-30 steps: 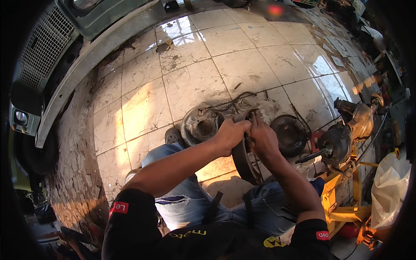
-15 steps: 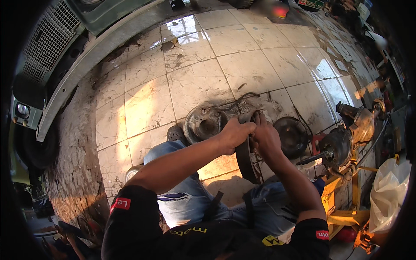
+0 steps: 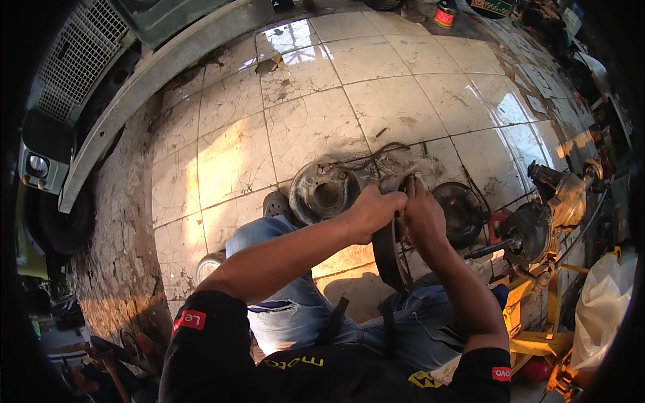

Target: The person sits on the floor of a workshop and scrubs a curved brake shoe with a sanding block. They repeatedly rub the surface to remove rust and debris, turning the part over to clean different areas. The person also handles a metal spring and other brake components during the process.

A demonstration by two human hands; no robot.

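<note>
Between my knees I hold a curved, dark brake shoe [image 3: 387, 258] upright on its edge. My left hand [image 3: 377, 209] is closed round its upper left side. On the other side, the fingers of my right hand [image 3: 423, 213] are bent over its upper end, with the fingertips close together. A small pale bit shows at those fingertips, too small to name. Just beyond my left hand lies a dirty round metal backing plate [image 3: 304, 195] with a hole in its middle. Right of my right hand is a black round dish-shaped part [image 3: 463, 208].
An axle assembly [image 3: 527, 238] rests on a yellow stand [image 3: 547, 342] at the right, beside a whitish plastic bag [image 3: 601, 312]. Cables [image 3: 383, 151] lie on the tiled floor [image 3: 302, 127]. A vehicle's bumper [image 3: 127, 97] curves along the left. A red tin [image 3: 444, 16] stands far off.
The whole view has shifted slightly, so things sit a little further right. Both hands keep their hold on the brake shoe; the right fingers have moved slightly at its upper end.
</note>
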